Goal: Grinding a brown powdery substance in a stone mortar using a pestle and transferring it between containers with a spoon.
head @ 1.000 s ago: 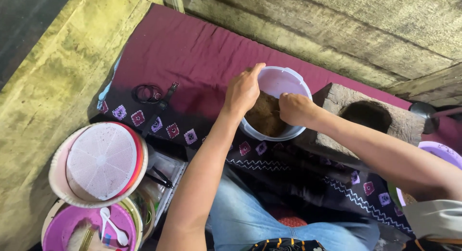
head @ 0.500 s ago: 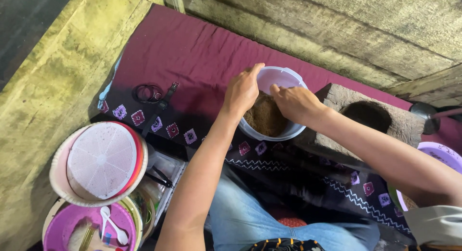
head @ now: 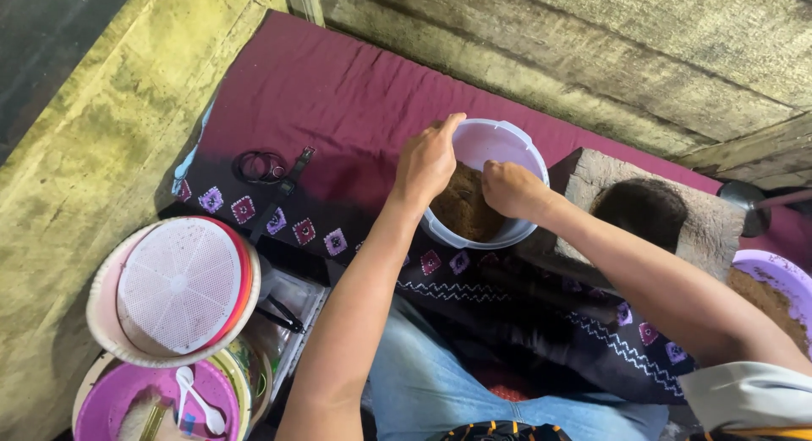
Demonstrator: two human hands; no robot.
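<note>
Pale plastic bowl (head: 495, 184) on the maroon cloth (head: 321, 94) beside the hollowed stone mortar (head: 651, 213) — steadied at the rim by the left hand (head: 427, 160), right hand (head: 510, 190) sunk in its brown powder (head: 461, 208), fingers hidden — grip not discernible.

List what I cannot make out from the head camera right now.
- Fingertips of the right hand: hidden inside the pale lilac plastic bucket, in the brown crumbly stuff.
- Hollow of the grey stone mortar: too dark.
- Purple bowl: cut off by the right edge.
- Left hand: its fingers' grip on the rim is hidden from the head view.
</note>
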